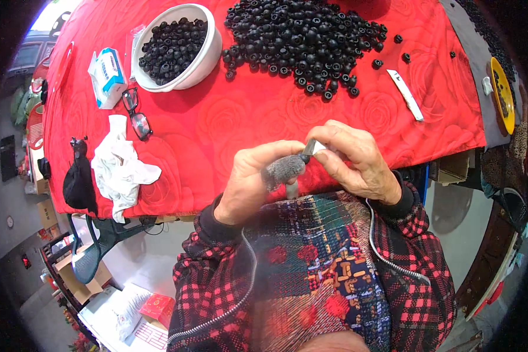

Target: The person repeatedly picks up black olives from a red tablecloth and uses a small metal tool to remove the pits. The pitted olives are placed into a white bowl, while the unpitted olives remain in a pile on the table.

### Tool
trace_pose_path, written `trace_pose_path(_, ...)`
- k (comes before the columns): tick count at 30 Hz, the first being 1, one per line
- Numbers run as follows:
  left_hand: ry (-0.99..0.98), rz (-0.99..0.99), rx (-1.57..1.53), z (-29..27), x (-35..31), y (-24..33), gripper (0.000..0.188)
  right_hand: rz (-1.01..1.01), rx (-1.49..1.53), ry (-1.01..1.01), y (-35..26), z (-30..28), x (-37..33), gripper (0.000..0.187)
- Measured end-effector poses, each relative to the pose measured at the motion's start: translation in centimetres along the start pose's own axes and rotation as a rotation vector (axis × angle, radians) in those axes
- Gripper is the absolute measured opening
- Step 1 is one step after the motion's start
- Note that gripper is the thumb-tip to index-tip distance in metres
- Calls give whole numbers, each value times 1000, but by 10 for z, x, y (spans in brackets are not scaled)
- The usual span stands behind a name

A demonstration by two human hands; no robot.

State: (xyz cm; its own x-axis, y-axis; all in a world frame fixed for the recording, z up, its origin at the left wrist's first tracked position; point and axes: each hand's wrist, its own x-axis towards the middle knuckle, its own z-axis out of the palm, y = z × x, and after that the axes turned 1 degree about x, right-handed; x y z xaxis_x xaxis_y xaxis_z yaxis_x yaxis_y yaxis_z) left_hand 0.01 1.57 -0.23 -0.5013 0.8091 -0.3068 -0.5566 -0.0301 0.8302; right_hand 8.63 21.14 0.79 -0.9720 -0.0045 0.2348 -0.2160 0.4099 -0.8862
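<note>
"Pinching what, at the near edge of the red surface point(229, 123)?"

"Small dark piece point(305, 158), mostly hidden. Left hand point(247, 177) closed around it, fuzzy grey cover point(284, 170) at its fingers; right hand point(358, 161) pinching a greyish sliver point(311, 147), kind unclear."

"Beyond?"

"Round black pieces point(305, 47), heap cut off above."

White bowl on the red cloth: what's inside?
The bowl holds a heap of small black pieces. They cover its bottom, so anything beneath the top layer can't be seen.
</note>
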Motion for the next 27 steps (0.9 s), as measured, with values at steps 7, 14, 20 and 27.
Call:
trace_pose_path(7,-23,25,37,0,1,1,24,19,11,-15,0,0,2,18)
trace_pose_path(14,-30,10,1,-3,0,0,24,14,24,2,2,2,2,17)
trace_pose_path(20,-15,1,10,-3,2,-2,25,-12,38,-15,7,2,1,17)
trace_pose_path(27,-27,-34,-60,-7,0,-5,25,-40,49,-73,14,1,3,18)
